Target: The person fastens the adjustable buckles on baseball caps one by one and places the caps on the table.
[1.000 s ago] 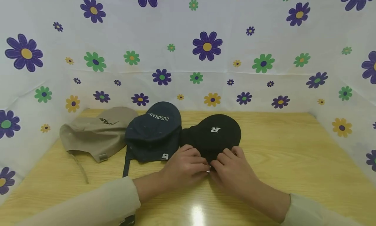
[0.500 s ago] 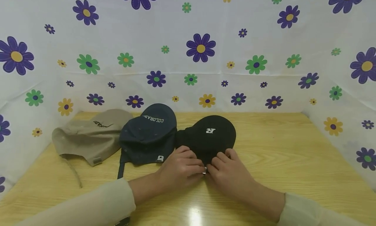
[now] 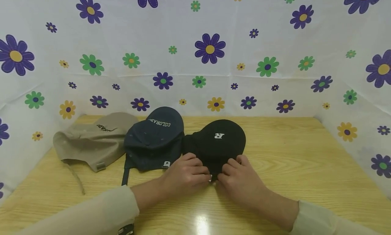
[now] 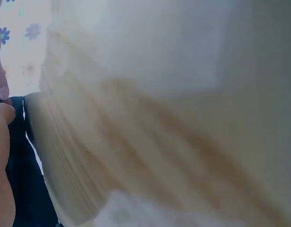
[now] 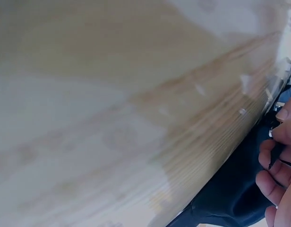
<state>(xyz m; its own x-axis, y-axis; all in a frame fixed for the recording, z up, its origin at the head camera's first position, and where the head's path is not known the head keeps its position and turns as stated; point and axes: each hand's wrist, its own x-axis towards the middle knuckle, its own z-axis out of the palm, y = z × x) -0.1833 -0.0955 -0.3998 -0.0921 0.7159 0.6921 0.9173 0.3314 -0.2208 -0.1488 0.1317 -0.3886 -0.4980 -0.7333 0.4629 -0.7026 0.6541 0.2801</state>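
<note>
A black cap with a white letter R lies on the table, its rounded crown away from me. At its near edge my left hand pinches the cap's strap beside a small shiny metal buckle. My right hand grips the other side of that edge with curled fingers. A short bit of dark strap shows between the hands. In the right wrist view, fingers hold the dark strap close to the metal piece. The left wrist view catches only part of a hand against dark cloth.
A navy cap lettered COLORADO lies just left of the black one, its strap hanging toward me. Farther left is a beige cap with a loose strap. A flower-print cloth walls the table at back and sides.
The view has shifted slightly. My hands have drawn a little apart at the black cap's near edge, and more strap shows between them. Both keep their hold; the other caps lie still.
</note>
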